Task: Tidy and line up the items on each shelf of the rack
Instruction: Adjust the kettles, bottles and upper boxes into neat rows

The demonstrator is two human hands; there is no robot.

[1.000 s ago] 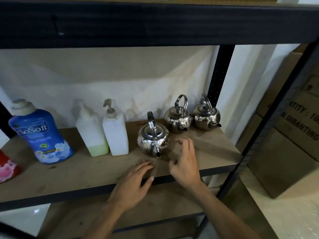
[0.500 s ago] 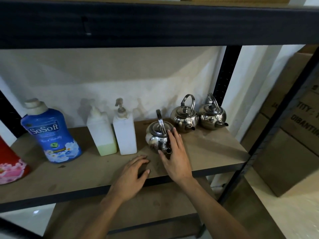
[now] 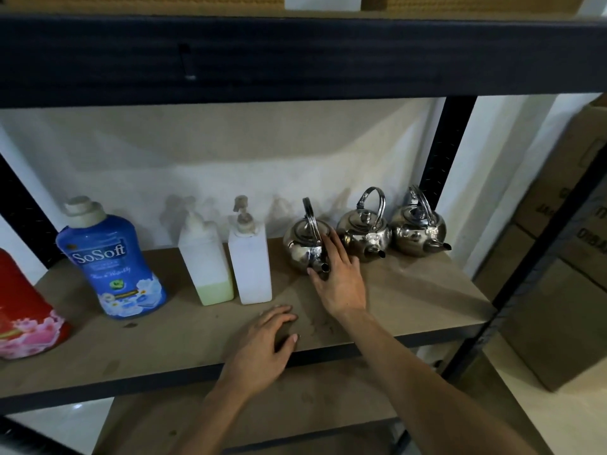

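Note:
Three small steel kettles stand on the wooden shelf (image 3: 427, 300). My right hand (image 3: 340, 274) presses against the front right side of the left kettle (image 3: 303, 244), fingers spread beside its spout. The middle kettle (image 3: 363, 231) and right kettle (image 3: 418, 229) sit side by side toward the back right. Left of the kettles stand a white pump bottle (image 3: 250, 257), a white bottle with green liquid (image 3: 204, 261), a blue SoSoft bottle (image 3: 110, 257) and a red bottle (image 3: 23, 310) at the edge. My left hand (image 3: 262, 346) rests flat at the shelf's front edge, holding nothing.
A black shelf beam (image 3: 295, 57) hangs low overhead. A black upright post (image 3: 440, 159) stands behind the right kettle and another (image 3: 532, 257) at the front right. Cardboard boxes (image 3: 565, 290) are stacked right of the rack. A lower shelf (image 3: 262, 418) lies beneath.
The left kettle has slid back toward the other two under my right hand. My left hand stayed at the front edge. My view moved closer and a little left.

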